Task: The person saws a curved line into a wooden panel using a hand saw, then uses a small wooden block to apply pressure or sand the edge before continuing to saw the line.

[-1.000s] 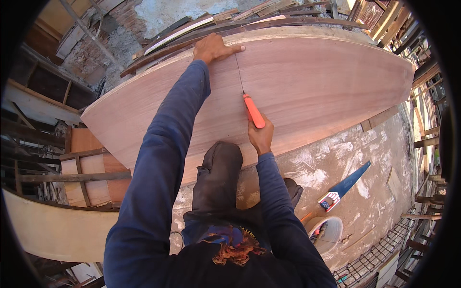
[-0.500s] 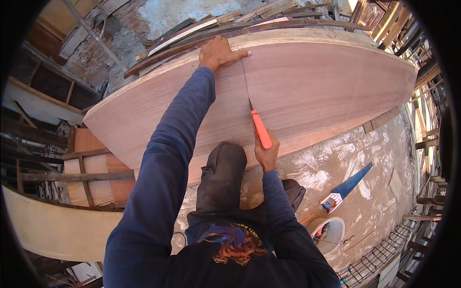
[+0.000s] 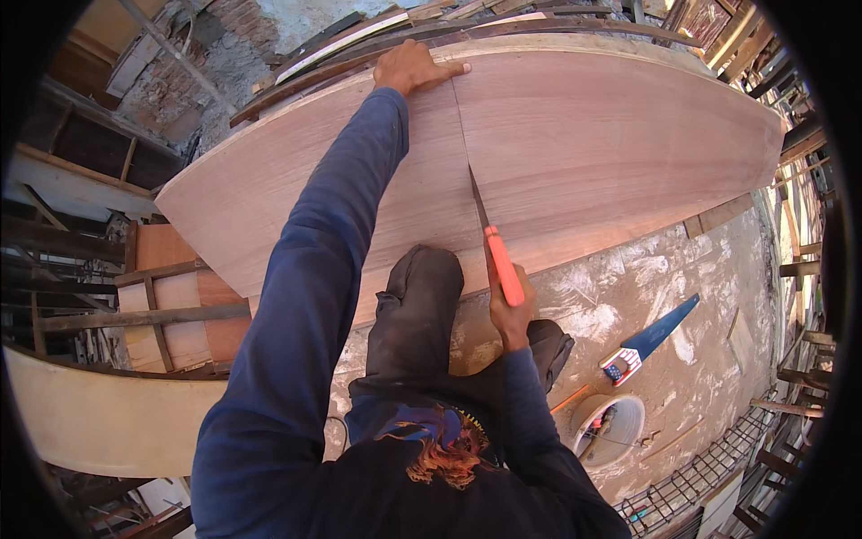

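Note:
A large reddish-brown plywood panel [image 3: 611,135] lies slantwise in front of me, with a thin dark line crossing it. My left hand [image 3: 415,68] holds the panel's far edge, its thumb stretched along the surface beside the line's far end; the fingertips are hidden beyond the edge. Closed around the orange handle of a handsaw [image 3: 505,267] is my right hand [image 3: 513,307]. The saw's narrow dark blade, seen nearly edge-on, meets the panel along the line. How deep it sits in the wood I cannot tell.
Right of my knees, a second handsaw with a blue blade [image 3: 663,328] lies on the dusty floor, close to a white bucket [image 3: 621,428] with tools in it. Wire mesh [image 3: 718,467] is at lower right. Long timber strips [image 3: 323,76] lie beyond the panel.
My right hand has drawn the handsaw back toward me, and more of its blade shows. My left hand keeps its place on the panel's far edge. The whole view has shifted slightly.

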### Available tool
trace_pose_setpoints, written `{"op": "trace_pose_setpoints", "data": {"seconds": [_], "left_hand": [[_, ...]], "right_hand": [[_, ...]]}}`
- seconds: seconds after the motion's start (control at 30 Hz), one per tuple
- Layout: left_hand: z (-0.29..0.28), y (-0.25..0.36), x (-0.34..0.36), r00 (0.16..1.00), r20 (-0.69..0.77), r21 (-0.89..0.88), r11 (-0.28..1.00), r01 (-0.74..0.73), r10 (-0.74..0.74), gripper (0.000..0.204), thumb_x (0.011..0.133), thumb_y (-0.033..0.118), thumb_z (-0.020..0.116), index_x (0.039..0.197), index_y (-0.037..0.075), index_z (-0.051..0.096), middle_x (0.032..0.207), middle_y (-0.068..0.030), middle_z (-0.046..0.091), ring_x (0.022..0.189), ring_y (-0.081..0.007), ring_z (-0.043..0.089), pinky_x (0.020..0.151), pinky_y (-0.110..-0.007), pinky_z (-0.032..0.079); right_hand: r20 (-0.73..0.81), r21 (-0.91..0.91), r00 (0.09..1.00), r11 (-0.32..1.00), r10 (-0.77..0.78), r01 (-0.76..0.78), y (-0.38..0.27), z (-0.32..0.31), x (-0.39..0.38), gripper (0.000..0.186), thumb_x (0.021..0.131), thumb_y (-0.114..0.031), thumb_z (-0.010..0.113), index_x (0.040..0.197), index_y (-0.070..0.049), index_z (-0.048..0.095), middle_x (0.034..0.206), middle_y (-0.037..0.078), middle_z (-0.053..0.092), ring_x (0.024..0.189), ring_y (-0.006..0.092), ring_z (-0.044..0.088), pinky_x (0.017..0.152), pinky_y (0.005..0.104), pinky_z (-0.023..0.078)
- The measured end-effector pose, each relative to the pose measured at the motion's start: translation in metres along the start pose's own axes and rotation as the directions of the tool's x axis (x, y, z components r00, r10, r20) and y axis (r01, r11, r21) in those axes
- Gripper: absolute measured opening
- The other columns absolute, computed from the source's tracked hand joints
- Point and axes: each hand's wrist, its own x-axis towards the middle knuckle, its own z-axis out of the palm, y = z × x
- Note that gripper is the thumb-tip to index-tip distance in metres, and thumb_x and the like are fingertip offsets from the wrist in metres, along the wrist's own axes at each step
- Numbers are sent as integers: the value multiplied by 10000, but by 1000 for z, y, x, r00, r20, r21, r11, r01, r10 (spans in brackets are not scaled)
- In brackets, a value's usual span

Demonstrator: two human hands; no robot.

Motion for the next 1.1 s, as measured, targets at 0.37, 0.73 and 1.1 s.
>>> {"op": "trace_pose_setpoints", "data": {"seconds": [0.37, 0.73, 1.1], "left_hand": [[15, -10, 19, 1000, 13, -9, 1000, 9, -9, 930, 660, 871, 611, 1019, 27, 765, 986, -194, 731, 916, -351, 720, 794, -430, 556], [-11, 5, -12, 999, 42, 0, 1000, 23, -23, 922, 664, 858, 612, 998, 14, 771, 1014, -199, 730, 970, -368, 705, 849, -461, 543], [2, 2, -6, 997, -72, 1, 1000, -27, 27, 920, 657, 861, 623, 973, 10, 772, 974, -200, 732, 932, -352, 716, 830, -429, 556]], "right_hand": [[-20, -96, 997, 992, 81, -82, 10, -59, -132, 216, 897, -78, 642, 1097, 2, 655, 916, 153, 684, 863, 248, 687, 788, 342, 522], [-100, 82, 975, 975, -200, 208, 57, 46, 49, 229, 779, -1, 612, 1008, 2, 628, 768, 182, 644, 684, 287, 643, 675, 356, 504], [-31, 11, 998, 999, -47, 48, 14, 4, -12, 142, 879, -54, 639, 1003, 16, 651, 843, 175, 661, 759, 261, 657, 720, 344, 508]]}}
